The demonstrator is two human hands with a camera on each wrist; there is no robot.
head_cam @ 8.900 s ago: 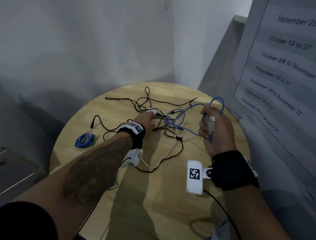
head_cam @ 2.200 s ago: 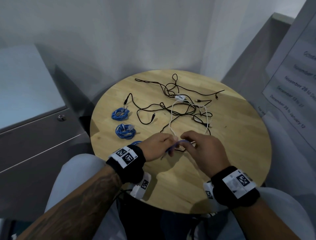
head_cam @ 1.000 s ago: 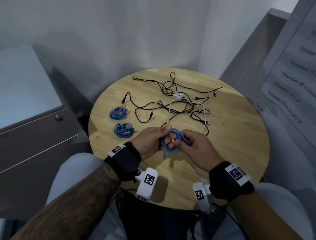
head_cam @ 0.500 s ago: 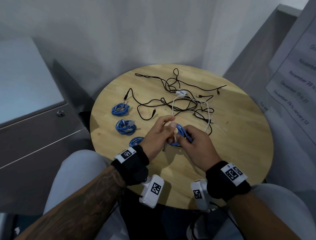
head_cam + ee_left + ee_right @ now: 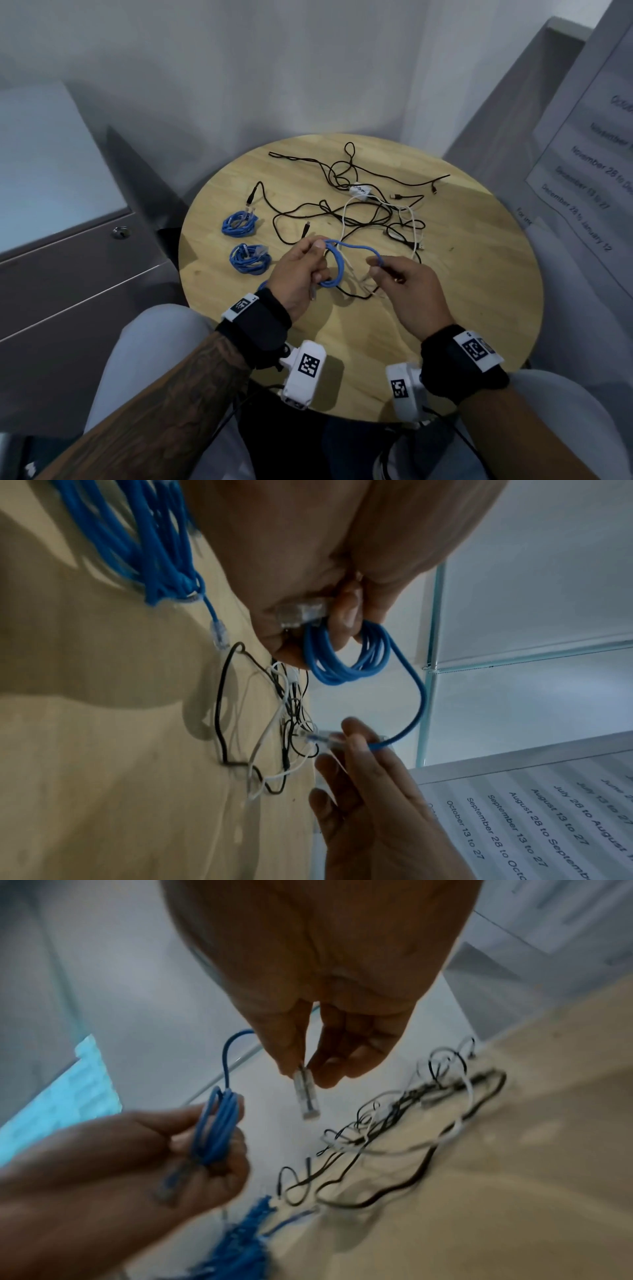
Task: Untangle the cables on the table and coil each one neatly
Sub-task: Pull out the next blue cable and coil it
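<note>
Coiling blue cable (image 5: pixel 337 263) above tabletop (image 5: pixel 479 274). Left hand (image 5: pixel 301 274) fingers curled round the loops; right hand (image 5: pixel 404 287) fingers pinching the clear end plug (image 5: pixel 306 1096). Next, probably: tail wrapped round coil, tucked; black-and-white tangle (image 5: pixel 376 212) untouched.

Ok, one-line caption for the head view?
Left hand holds a blue cable coil; right hand pinches its free end above tangled cables.

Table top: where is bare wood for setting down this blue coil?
Bare: the round table's right side and near edge, beyond the right hand. Crowded: black and white cable tangle at centre-back; two coiled blue cables at left.
</note>
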